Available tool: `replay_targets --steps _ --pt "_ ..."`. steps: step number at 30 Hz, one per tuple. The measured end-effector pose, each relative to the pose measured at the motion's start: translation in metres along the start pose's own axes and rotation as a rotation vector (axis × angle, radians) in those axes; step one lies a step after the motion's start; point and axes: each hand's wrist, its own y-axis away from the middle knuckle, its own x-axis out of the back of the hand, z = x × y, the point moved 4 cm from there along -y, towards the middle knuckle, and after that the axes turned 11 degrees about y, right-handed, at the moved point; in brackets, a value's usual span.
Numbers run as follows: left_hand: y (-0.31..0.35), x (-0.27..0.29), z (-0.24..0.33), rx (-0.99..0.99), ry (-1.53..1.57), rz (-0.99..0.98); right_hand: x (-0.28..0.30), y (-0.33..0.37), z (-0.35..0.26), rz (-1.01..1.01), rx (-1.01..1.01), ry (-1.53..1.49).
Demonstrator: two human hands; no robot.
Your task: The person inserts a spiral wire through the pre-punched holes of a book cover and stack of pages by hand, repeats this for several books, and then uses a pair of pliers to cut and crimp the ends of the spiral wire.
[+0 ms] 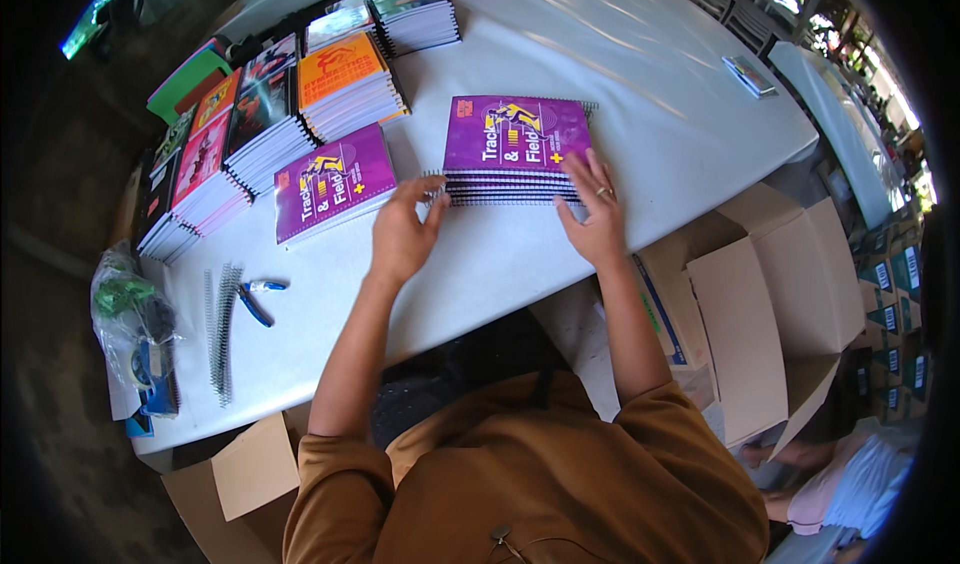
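A stack of purple-covered spiral-bound books (515, 136) lies on the white table, wire spines toward me. My left hand (403, 232) is at the stack's near left corner, its fingers curved and thumb apart, the fingertips at the ends of the wire spines. My right hand (597, 207) has its fingers spread along the right edge, with the fingertips at the top cover and the thumb near the spines. A ring shows on one finger. Left of my left hand rests another purple-covered pile (335, 179) with punched holes along its near edge and no wire visible.
Several piles of printed pages, with orange (345, 74) and pink covers (202, 164) among them, fill the table's left side. Loose wire spines (222, 334) lie by blue-handled pliers (257, 302) and a plastic bag (130, 304). Open cardboard boxes (740, 329) stand below the table's edge.
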Motion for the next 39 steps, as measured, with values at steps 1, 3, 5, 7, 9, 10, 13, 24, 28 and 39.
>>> replay_targets --steps 1,3,5,7,9,10,13,24,28,39 --pt "0.005 -0.007 0.006 0.042 0.057 -0.012 -0.001 0.000 0.002 -0.002 0.005 0.009" --pt "0.023 -0.025 0.008 0.231 0.316 -0.068 -0.001 0.005 0.001 0.042 0.047 0.094" --pt "0.035 -0.040 0.016 0.422 0.573 -0.121 0.005 0.003 -0.006 0.016 0.054 0.097" --pt "0.049 -0.051 0.029 0.755 1.001 -0.104 0.017 0.004 -0.028 -0.023 0.048 0.088" --pt "0.058 -0.059 0.032 0.880 1.148 -0.061 0.035 0.016 -0.068 -0.117 0.128 -0.149" --pt "0.058 -0.063 0.030 0.799 1.286 -0.030 0.043 0.023 -0.088 -0.127 0.223 -0.221" --pt "0.079 -0.062 0.042 0.705 1.255 0.022 0.073 0.058 -0.118 -0.140 0.283 -0.343" --pt "0.236 -0.151 0.020 -0.272 -0.231 -0.803 0.137 0.165 -0.051 0.104 -0.498 -0.251" --pt "0.209 -0.112 -0.026 -0.119 -0.373 -0.698 0.132 0.186 -0.057 -0.133 -0.564 -0.288" --pt "0.216 -0.091 0.020 -0.015 -0.578 -0.755 0.035 0.209 -0.076 -0.673 -0.541 -0.682"
